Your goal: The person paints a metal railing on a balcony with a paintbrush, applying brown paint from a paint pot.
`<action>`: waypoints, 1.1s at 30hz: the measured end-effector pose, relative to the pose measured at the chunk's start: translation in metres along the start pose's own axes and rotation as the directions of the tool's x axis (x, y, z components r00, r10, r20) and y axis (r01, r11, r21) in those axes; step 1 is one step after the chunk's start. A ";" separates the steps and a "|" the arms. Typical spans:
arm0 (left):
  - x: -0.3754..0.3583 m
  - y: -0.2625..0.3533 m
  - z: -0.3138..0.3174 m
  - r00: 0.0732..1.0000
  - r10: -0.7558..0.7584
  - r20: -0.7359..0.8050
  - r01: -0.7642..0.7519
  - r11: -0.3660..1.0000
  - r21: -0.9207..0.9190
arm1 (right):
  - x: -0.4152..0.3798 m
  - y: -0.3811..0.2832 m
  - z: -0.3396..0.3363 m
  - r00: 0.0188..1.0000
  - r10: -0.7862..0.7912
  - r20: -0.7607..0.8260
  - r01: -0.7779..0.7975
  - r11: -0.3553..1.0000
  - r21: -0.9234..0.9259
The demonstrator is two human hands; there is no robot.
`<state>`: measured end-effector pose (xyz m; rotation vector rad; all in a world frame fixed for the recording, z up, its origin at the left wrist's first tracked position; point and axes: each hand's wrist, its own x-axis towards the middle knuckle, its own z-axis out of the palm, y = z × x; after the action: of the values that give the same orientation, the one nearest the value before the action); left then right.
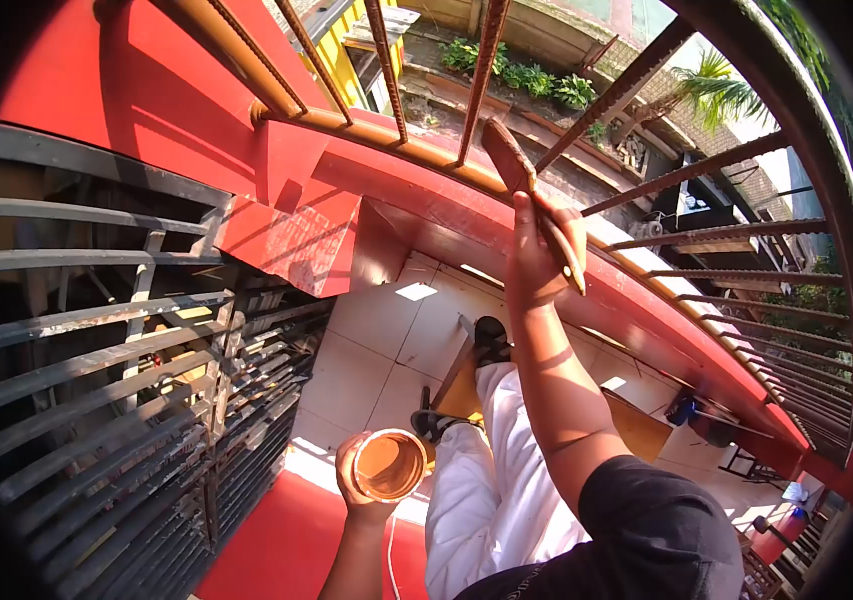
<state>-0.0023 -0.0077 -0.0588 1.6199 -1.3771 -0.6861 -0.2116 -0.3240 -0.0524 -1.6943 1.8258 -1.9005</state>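
Note:
My right hand (pixel 543 250) is raised at the railing, its fingers wrapped round a paintbrush (pixel 513 160) coated in brown. The bristle end points up and away from me, right beside an upright ribbed bar (pixel 484 80) of the railing, and the handle end sticks out below my fist. Lower down, my left hand (pixel 350 470) grips a round cup of paint (pixel 389 466) from its left side. Orange-brown paint shows inside the cup, with smears round its rim.
An orange-brown lower rail (pixel 376 137) runs above a red ledge (pixel 426 180), under a thick curved top rail (pixel 836 130). Dark metal slats (pixel 96 325) stand at left. My sandalled feet (pixel 491 340) are by a yellow surface (pixel 461 390) above white floor tiles (pixel 361 325). Plants (pixel 536 80) grow beyond the railing.

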 end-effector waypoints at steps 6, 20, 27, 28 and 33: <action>-0.008 -0.010 0.006 0.996 -0.051 0.077 0.054 0.997 -0.049 | -0.053 0.045 0.040 0.995 0.091 -0.036 -0.085 0.987 0.138; 0.014 -0.017 0.014 0.980 0.066 0.187 -0.064 0.998 -0.015 | -0.088 0.054 0.057 0.838 0.543 -0.058 -0.497 0.802 0.330; 0.018 -0.016 0.012 0.975 0.099 0.198 -0.110 0.993 0.043 | -0.066 0.044 0.052 0.977 0.162 -0.138 -0.145 0.981 0.127; 0.019 -0.013 0.015 0.982 0.095 0.162 -0.101 0.994 0.030 | -0.065 0.045 0.047 0.979 0.170 -0.114 -0.156 0.980 0.121; 0.025 0.006 0.012 0.979 0.117 0.165 -0.129 0.990 0.063 | -0.006 -0.002 0.013 0.966 0.201 -0.160 -0.143 0.938 0.315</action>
<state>-0.0091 -0.0353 -0.0561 1.5480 -1.6221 -0.7120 -0.1987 -0.3284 -0.0583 -1.2540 1.5713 -2.1908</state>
